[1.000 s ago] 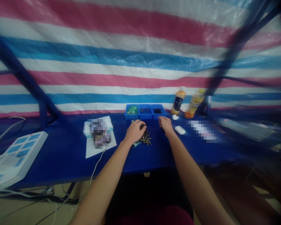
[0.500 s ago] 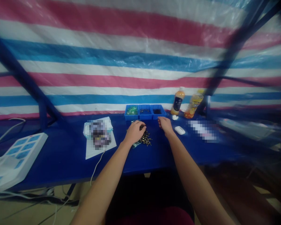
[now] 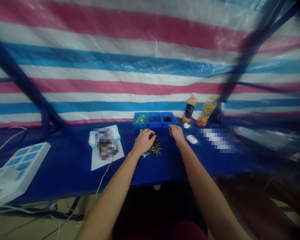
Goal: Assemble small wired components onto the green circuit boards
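While both forearms extend over the blue table [image 3: 65, 176], the left hand [image 3: 143, 141] rests palm down, its fingers partly closed at the upper left edge of a pile of small metal parts [image 3: 155, 148]. The fingers cover what lies beneath them, so it cannot be determined whether a part is grasped. The pile, brass-coloured with some darker pieces, lies on the table just right of this hand, between the two hands. A green packet [image 3: 146, 154] lies at the pile's lower left edge, beside the left hand.

The right hand [image 3: 177, 135] is held relaxed, fingers loosely curved, with nothing visible in it. It is near the pile but not touching it. A white oval object [image 3: 191, 139] lies just to its right.

Three blue bins [image 3: 155, 120] stand in a row beyond the hands: green items at left, small metal parts at centre, black parts at right. Two bottles [image 3: 189, 108] stand beyond the right hand. Left of the left hand lies a paper sheet [image 3: 107, 163] bearing a pixelated item.
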`<state>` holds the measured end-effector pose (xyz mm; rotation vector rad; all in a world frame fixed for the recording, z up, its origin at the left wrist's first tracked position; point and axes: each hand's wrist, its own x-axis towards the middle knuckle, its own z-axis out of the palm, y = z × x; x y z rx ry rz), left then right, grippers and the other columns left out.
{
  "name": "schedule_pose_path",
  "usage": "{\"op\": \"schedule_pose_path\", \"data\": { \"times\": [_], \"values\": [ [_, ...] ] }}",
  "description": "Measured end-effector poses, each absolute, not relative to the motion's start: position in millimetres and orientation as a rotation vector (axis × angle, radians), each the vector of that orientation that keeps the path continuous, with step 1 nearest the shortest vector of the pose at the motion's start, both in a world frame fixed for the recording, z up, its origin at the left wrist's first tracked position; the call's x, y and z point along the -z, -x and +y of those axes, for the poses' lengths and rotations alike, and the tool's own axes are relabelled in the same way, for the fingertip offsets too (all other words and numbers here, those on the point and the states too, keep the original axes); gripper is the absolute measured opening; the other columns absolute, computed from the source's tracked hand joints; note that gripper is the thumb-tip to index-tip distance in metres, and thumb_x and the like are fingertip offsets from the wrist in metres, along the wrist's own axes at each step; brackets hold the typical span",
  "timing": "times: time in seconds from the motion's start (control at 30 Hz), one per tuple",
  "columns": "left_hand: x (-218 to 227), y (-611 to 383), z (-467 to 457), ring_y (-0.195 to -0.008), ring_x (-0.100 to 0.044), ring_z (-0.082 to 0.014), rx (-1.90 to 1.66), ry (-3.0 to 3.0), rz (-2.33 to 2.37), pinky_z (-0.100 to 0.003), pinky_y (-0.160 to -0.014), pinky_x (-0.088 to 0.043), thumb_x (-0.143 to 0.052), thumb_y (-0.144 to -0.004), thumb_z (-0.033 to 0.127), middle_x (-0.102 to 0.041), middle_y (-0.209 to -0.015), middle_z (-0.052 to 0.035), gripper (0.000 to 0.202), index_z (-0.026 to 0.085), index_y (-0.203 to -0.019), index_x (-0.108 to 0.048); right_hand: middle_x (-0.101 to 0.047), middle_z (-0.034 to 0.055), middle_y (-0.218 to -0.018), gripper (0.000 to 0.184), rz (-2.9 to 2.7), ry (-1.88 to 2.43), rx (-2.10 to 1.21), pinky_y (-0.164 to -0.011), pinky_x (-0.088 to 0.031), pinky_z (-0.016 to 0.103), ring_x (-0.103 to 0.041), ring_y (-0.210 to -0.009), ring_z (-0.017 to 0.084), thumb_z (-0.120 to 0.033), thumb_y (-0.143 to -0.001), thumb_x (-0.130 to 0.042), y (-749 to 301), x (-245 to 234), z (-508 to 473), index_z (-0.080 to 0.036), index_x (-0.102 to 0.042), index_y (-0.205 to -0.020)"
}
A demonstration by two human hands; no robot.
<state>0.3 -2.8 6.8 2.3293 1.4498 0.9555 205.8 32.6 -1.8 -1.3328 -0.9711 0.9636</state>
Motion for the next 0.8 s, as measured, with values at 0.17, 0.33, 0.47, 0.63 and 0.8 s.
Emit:
{"op": "schedule_pose_path", "data": {
  "times": [0.17,0.33,0.47,0.63,0.8],
  "values": [
    [-6.1,-0.6,-2.8,-0.104,-0.061,-0.0233,-0.962,-2.340,1.441,-0.038,-0.091,-0.048,-0.051,-0.093,0.037,-0.066,-0.110,-0.0058,0.025,0.023,-0.105,-0.068,-0.051,-0.0031,-0.055,0.027,-0.975,1.266,-0.933,-0.041,-0.032,0.022,-0.044,-0.042,0.008,-0.043,-0.077,-0.065,-206.3,3.3,36.0,-0.017,-0.059,-0.076],
    [-4.9,-0.5,-2.1,-0.103,-0.061,-0.0221,-0.978,-2.342,1.447,-0.037,-0.091,-0.048,-0.052,-0.092,0.035,-0.066,-0.109,-0.0048,0.023,0.023,-0.104,-0.068,-0.066,0.0006,-0.075,0.058,-0.994,1.164,-0.957,-0.039,-0.032,0.021,-0.051,-0.044,0.009,-0.050,-0.076,-0.069,-204.7,0.7,36.8,-0.018,-0.054,-0.122],
    [-4.7,-0.7,-1.8,-0.103,-0.060,-0.0220,-0.977,-2.361,1.448,-0.037,-0.091,-0.047,-0.051,-0.093,0.035,-0.066,-0.110,-0.0044,0.023,0.023,-0.104,-0.068,-0.065,0.0010,-0.073,0.039,-1.104,1.290,-0.903,-0.044,-0.037,0.023,-0.049,-0.045,0.009,-0.042,-0.082,-0.062,-204.6,1.3,34.6,-0.016,-0.062,-0.111],
    [-2.6,1.0,-1.7,-0.106,-0.057,-0.0247,-0.968,-2.423,1.540,-0.039,-0.093,-0.045,-0.051,-0.093,0.035,-0.067,-0.110,-0.0049,0.023,0.024,-0.103,-0.068,-0.069,0.0064,-0.092,0.030,-1.747,1.385,-0.494,-0.082,-0.047,0.034,-0.061,-0.082,0.019,-0.038,-0.084,-0.064,-198.1,13.4,31.3,-0.020,-0.071,-0.107],
    [0.9,2.8,-1.1,-0.109,-0.054,-0.0287,-0.849,-2.462,1.697,-0.043,-0.088,-0.045,-0.050,-0.093,0.035,-0.066,-0.111,-0.0059,0.022,0.026,-0.101,-0.069,-0.064,0.0083,-0.114,0.028,-2.141,1.521,-0.220,-0.093,-0.040,0.041,-0.053,-0.106,0.027,-0.039,-0.088,-0.062,-189.9,21.6,24.5,-0.029,-0.073,-0.111]
  ]
}}
